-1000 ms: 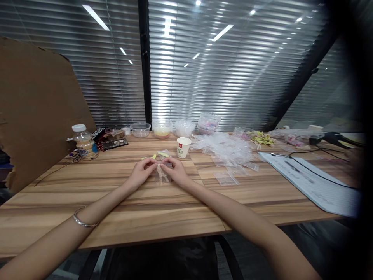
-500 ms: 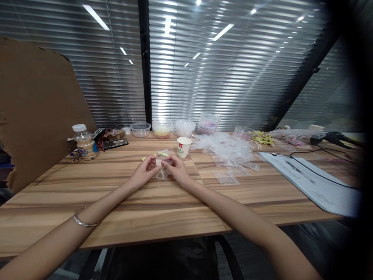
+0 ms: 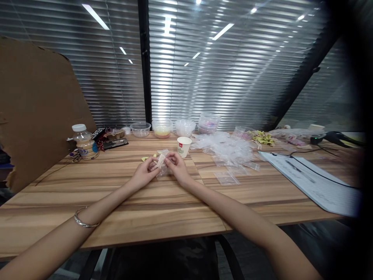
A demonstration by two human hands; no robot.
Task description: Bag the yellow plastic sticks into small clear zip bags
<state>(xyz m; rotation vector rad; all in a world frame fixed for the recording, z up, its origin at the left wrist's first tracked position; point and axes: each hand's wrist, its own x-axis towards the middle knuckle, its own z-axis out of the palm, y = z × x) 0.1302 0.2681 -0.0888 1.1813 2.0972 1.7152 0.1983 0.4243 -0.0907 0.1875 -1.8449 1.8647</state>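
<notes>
My left hand (image 3: 143,172) is closed on a small bundle of cream-white strands (image 3: 160,161), its thumb below and its fingers behind. From the other side my right hand (image 3: 177,168) pinches at the edge of the same bundle. Under it, a clear plastic bag (image 3: 163,173) lies on the table, partly covered by my fingers. A small yellow-green piece (image 3: 143,158) shows just beyond my left fingers. Upright behind my right hand stands a white paper cup (image 3: 183,148) with a red mark; what it contains is hidden.
Clear zip bags (image 3: 229,149) are heaped to the right of the cup. Along the back stand plastic bowls (image 3: 162,129) and a pile of yellowish pieces (image 3: 262,137). A bottle (image 3: 84,144) is at left; a clipboard (image 3: 309,181) with a cable across it lies at right.
The cream-white bundle, held upright and narrow between my fingertips before, now looks tilted and more spread out. My right fingers have shifted slightly to the right and up.
</notes>
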